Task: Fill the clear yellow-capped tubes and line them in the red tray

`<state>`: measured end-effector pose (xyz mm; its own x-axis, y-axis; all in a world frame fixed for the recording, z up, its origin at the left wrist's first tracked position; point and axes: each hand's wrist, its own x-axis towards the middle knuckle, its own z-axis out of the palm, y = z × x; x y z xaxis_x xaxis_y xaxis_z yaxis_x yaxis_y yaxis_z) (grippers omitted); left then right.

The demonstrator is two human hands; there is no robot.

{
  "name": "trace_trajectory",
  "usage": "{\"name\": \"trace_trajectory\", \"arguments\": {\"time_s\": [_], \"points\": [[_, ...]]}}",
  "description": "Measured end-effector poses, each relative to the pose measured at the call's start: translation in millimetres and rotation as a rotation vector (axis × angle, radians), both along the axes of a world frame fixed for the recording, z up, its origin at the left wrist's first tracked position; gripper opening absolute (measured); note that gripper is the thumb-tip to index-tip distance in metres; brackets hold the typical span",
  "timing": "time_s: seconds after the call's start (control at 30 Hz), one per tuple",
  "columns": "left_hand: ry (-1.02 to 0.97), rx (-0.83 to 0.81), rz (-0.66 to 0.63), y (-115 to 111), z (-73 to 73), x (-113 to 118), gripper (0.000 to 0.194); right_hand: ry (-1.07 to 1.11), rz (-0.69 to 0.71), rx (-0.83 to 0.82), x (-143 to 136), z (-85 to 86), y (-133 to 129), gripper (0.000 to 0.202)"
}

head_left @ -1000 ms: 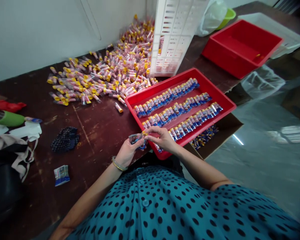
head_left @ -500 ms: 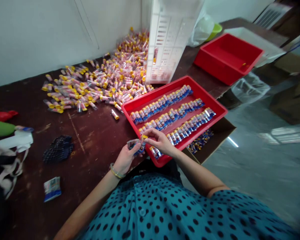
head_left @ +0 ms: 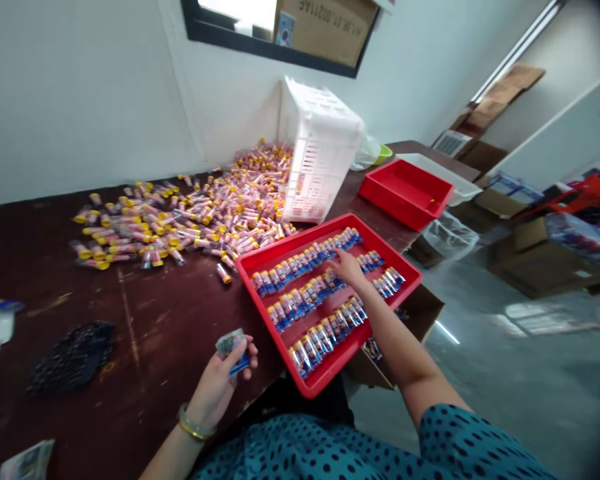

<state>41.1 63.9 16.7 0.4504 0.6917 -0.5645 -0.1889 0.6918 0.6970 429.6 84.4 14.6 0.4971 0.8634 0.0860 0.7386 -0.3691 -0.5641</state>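
My left hand [head_left: 225, 373] holds a small stack of clear and blue plastic packets [head_left: 230, 344] above the dark table, thumb on top and fingers curled beneath. My right hand [head_left: 347, 268] reaches into the shallow red tray [head_left: 325, 377]. Its fingers are bent together at the middle row, and what they pinch, if anything, is hidden. Three slanting rows of yellow-capped tubes in blue-ended wrappers [head_left: 325, 335] lie in the tray. One loose yellow-capped tube [head_left: 224, 274] rests on the table left of the tray.
A large heap of yellow-capped pink tubes [head_left: 205, 213] spreads along the wall beside a tilted white crate [head_left: 313, 173]. A deeper red bin [head_left: 405, 190] stands at the far right. Dark cloth [head_left: 73, 357] and a packet [head_left: 27, 461] lie at left. An open carton [head_left: 425, 313] sits below the tray.
My hands have parted: the right moved from the left hand's packets to the tray's middle row, the left drew back leftward, still holding packets. The camera view has tilted up.
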Motion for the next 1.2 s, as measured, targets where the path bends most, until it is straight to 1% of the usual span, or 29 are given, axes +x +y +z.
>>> {"name": "trace_trajectory", "arguments": {"time_s": [0.03,0.1,0.17,0.23,0.3,0.33,0.4,0.43,0.5,0.57,0.63,0.7,0.77,0.87,0.93,1.03,1.1,1.13,1.2], "points": [[-0.016,-0.013,0.017,0.3,0.0,-1.2,0.035,-0.015,0.054,0.008,-19.1,2.8,13.4,0.025],[-0.042,-0.033,0.035,2.4,-0.9,-2.3,0.034,-0.026,0.216,0.015,-69.1,8.2,46.0,0.023],[-0.041,-0.019,0.028,5.5,-3.3,-2.7,0.032,-0.034,0.399,0.003,-130.6,10.3,79.9,0.023],[-0.001,0.043,0.022,8.7,-6.1,-4.5,0.032,-0.057,0.549,-0.038,-192.7,8.0,108.5,0.018],[0.046,0.121,0.052,11.6,-7.6,-10.4,0.032,-0.093,0.608,-0.093,-242.9,3.1,127.8,0.019],[0.058,0.150,0.087,13.0,-7.6,-15.4,0.032,-0.108,0.609,-0.122,-260.8,0.6,133.7,0.021],[0.047,0.169,0.173,15.6,-6.5,-29.4,0.034,-0.119,0.595,-0.167,-280.7,-2.9,138.9,0.027],[0.031,0.160,0.213,16.9,-5.9,-37.9,0.036,-0.115,0.599,-0.180,-283.5,-3.8,138.7,0.030],[0.019,0.125,0.261,19.7,-5.4,-55.4,0.038,-0.087,0.643,-0.182,-279.3,-4.3,133.6,0.030],[0.052,0.102,0.260,22.2,-6.8,-69.0,0.037,-0.044,0.720,-0.162,-268.2,-3.4,121.2,0.021],[0.101,0.128,0.264,23.6,-9.7,-73.8,0.037,0.078,0.815,-0.111,-256.6,-1.2,100.0,0.012],[0.114,0.178,0.295,22.8,-12.1,-68.3,0.037,0.264,0.904,-0.044,-248.3,2.5,71.8,0.016],[0.085,0.203,0.331,19.7,-12.1,-55.3,0.037,0.405,0.963,0.036,-244.6,6.9,42.7,0.022],[0.022,0.204,0.352,12.8,-6.7,-34.5,0.038,0.441,0.993,0.133,-243.3,13.1,11.5,0.023],[-0.011,0.198,0.310,9.4,-1.9,-27.1,0.038,0.436,0.977,0.152,-240.6,16.9,1.2,0.023],[-0.009,0.189,0.147,8.3,1.9,-27.8,0.038,0.404,0.961,0.132,-231.7,23.3,-6.0,0.021],[0.034,0.197,0.043,8.8,0.7,-32.0,0.034,0.379,0.966,0.124,-224.3,27.6,-9.8,0.019],[0.057,0.205,0.012,8.9,-0.7,-34.0,0.032,0.380,0.965,0.127,-220.4,29.4,-11.8,0.018],[0.082,0.226,-0.009,8.7,-4.0,-36.4,0.029,0.437,0.953,0.139,-212.0,31.9,-15.5,0.015]]}}
